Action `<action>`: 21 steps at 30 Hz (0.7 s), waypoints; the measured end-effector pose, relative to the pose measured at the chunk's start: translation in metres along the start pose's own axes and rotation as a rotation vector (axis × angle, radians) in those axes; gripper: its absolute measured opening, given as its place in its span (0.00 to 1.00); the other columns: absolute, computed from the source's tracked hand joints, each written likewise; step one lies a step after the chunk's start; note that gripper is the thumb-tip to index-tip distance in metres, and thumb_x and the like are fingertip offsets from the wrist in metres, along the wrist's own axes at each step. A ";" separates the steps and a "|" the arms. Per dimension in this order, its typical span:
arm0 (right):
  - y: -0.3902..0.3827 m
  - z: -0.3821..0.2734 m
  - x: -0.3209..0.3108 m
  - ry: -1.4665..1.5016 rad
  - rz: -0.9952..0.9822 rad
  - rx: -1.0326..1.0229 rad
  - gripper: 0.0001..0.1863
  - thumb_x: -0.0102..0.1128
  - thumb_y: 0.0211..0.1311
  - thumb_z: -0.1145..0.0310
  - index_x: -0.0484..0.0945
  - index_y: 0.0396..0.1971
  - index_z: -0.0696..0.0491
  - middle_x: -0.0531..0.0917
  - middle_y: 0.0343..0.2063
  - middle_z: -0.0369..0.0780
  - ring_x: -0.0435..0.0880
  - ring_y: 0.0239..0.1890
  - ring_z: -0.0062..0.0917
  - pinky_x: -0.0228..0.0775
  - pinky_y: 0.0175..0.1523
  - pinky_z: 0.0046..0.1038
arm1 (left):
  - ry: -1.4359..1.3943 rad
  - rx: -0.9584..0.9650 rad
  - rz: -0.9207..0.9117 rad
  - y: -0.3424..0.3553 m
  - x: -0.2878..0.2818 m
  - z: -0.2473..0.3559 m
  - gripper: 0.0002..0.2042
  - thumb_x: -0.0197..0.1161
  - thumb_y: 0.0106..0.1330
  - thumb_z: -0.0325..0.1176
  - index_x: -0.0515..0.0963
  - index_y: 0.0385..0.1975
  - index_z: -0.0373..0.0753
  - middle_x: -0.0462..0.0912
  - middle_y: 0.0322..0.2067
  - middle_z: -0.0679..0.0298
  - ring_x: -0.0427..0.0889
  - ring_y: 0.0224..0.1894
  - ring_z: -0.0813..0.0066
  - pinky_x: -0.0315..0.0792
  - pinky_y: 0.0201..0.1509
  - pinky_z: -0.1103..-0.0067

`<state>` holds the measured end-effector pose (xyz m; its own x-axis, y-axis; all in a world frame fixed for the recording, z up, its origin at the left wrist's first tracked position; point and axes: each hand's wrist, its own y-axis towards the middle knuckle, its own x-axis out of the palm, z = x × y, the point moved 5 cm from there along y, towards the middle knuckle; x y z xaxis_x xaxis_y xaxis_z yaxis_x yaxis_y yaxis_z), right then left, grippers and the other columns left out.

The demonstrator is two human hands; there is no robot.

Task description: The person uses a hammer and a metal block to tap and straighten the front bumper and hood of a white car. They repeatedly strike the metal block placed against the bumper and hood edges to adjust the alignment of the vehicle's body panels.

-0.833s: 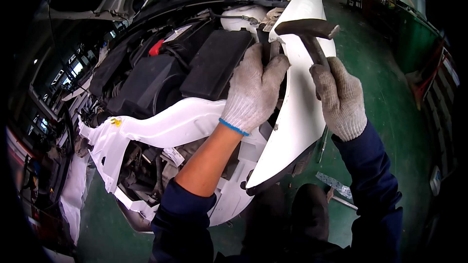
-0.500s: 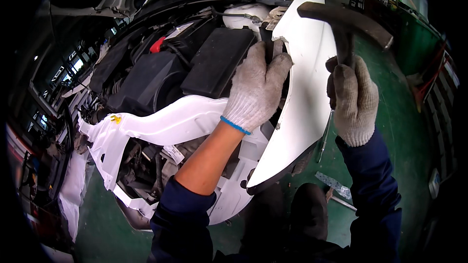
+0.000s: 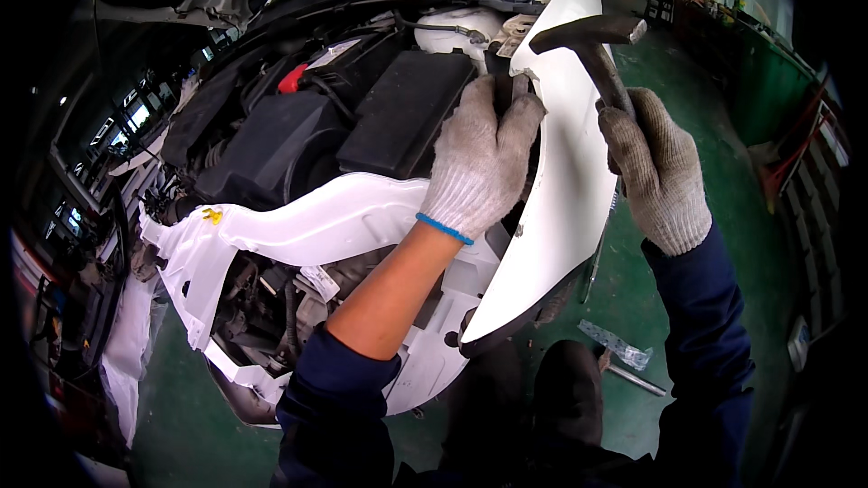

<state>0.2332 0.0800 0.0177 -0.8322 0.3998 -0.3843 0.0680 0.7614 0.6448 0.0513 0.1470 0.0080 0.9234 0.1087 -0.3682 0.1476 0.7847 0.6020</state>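
Note:
My right hand [image 3: 658, 167], in a knitted glove, is closed round the handle of a hammer [image 3: 588, 34]. The hammer's dark head is raised above the white fender [image 3: 561, 172] of a car, apart from it as far as I can see. At the fender's inner edge, my gloved left hand [image 3: 479, 154] is closed with thumb and fingers around a flat grey metal piece [image 3: 520, 85]; only its upper end shows, so its kind is unclear. The fender edge looks bent and chipped just above that piece.
The open engine bay holds a black box cover [image 3: 411, 113] left of my left hand. A white front panel [image 3: 316, 221] curves across nearer me. On the green floor [image 3: 633, 307] lie a metal bar [image 3: 637, 381] and a clear plastic strip [image 3: 617, 343]. A green bin [image 3: 768, 81] stands far right.
The hammer has turned and its head has shifted left over the fender, with my right hand tilting along. My left hand keeps almost the same place at the fender edge.

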 end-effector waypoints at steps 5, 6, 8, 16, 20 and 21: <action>0.004 -0.005 -0.004 -0.034 -0.039 0.033 0.15 0.58 0.76 0.60 0.79 0.43 0.58 0.79 0.22 0.40 0.78 0.24 0.23 0.70 0.33 0.27 | 0.007 0.016 0.017 -0.001 0.000 -0.001 0.19 0.57 0.74 0.43 0.77 0.46 0.28 0.81 0.33 0.52 0.80 0.35 0.65 0.74 0.44 0.70; 0.003 -0.004 -0.004 -0.035 -0.045 0.021 0.15 0.58 0.76 0.60 0.79 0.43 0.58 0.79 0.22 0.41 0.78 0.24 0.23 0.71 0.33 0.28 | 0.012 0.000 0.008 -0.001 0.000 -0.001 0.19 0.57 0.74 0.43 0.77 0.47 0.28 0.82 0.33 0.51 0.80 0.36 0.64 0.74 0.45 0.69; 0.002 -0.003 -0.001 -0.045 -0.047 -0.007 0.15 0.58 0.76 0.59 0.79 0.43 0.58 0.79 0.22 0.43 0.79 0.24 0.26 0.71 0.33 0.29 | 0.021 -0.032 -0.009 -0.001 -0.001 0.000 0.20 0.57 0.74 0.43 0.77 0.49 0.28 0.83 0.35 0.50 0.82 0.38 0.63 0.75 0.46 0.69; 0.011 -0.003 0.001 -0.239 -0.092 -0.095 0.16 0.58 0.75 0.57 0.78 0.44 0.57 0.80 0.23 0.48 0.85 0.26 0.37 0.74 0.34 0.35 | 0.010 0.025 -0.029 -0.001 -0.003 0.000 0.21 0.58 0.73 0.44 0.77 0.50 0.28 0.84 0.38 0.47 0.84 0.42 0.58 0.75 0.50 0.67; 0.016 -0.013 -0.002 -0.296 -0.058 -0.160 0.17 0.58 0.75 0.55 0.78 0.45 0.56 0.81 0.23 0.48 0.85 0.27 0.40 0.75 0.34 0.36 | 0.020 0.020 -0.021 -0.001 -0.003 -0.003 0.21 0.58 0.73 0.44 0.77 0.49 0.28 0.84 0.38 0.46 0.84 0.42 0.56 0.75 0.51 0.67; 0.017 -0.017 -0.005 -0.300 -0.055 -0.180 0.17 0.58 0.75 0.55 0.78 0.45 0.56 0.81 0.23 0.48 0.85 0.27 0.40 0.75 0.34 0.36 | 0.017 0.024 -0.020 -0.001 -0.003 -0.003 0.21 0.58 0.73 0.44 0.77 0.49 0.29 0.84 0.38 0.46 0.84 0.42 0.56 0.75 0.51 0.67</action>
<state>0.2293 0.0818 0.0419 -0.6314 0.5134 -0.5812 -0.0925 0.6943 0.7138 0.0474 0.1478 0.0061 0.9139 0.1038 -0.3925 0.1747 0.7721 0.6110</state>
